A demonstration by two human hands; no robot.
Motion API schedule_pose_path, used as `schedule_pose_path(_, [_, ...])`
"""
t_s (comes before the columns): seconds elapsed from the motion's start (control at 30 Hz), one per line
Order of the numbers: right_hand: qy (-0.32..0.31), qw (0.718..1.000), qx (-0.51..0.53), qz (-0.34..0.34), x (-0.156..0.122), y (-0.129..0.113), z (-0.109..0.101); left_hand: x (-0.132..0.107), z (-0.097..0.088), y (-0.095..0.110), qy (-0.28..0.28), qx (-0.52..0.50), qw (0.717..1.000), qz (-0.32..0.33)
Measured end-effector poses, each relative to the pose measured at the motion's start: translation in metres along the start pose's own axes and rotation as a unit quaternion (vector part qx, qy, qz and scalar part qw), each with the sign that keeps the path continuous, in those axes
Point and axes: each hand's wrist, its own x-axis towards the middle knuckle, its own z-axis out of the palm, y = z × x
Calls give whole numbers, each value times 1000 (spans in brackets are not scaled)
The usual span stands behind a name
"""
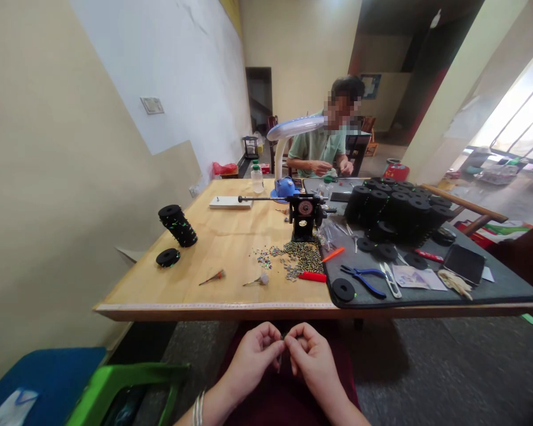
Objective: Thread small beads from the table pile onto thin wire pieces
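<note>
My left hand [258,356] and my right hand [310,358] meet fingertip to fingertip over my lap, just below the table's front edge. Both are closed in a pinch. Whatever lies between the fingertips is tiny and dark, too small to name. On the table beyond them lie a fine-tipped applicator with an orange part [214,276] and another with a pale bulb [258,279]. A heap of small metallic pieces [305,258] spreads behind these, beside a red-handled tool [312,276]. A black hand-cranked winding machine [302,214] stands behind the heap.
Black foam spools are stacked at left [177,225] and massed at right [393,207]. Blue-handled pliers [366,279], snips [391,280] and a banknote [417,277] lie on the dark mat. A blue lamp base [285,188] stands behind. Another person [315,148] sits across. A green stool [128,378] is at lower left.
</note>
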Motion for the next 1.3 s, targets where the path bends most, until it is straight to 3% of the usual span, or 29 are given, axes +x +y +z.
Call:
schedule_pose_path(0.33, [0, 1000, -22, -14, 0, -1, 0, -1, 1, -3, -6, 4, 1000, 25])
schedule_pose_path(0.6, [-4, 999, 41, 9, 3, 6, 1, -2, 3, -2, -17, -150, 988, -42])
schedule_pose_path(1.1, [-56, 993, 34, 98, -6, 2, -1, 5, 0, -10, 16, -142, 989, -40])
schedule_pose_path(1.3, [-65, 990, 40, 120, -7, 1, 1, 4, 0, -4, 44, -57, 997, 5])
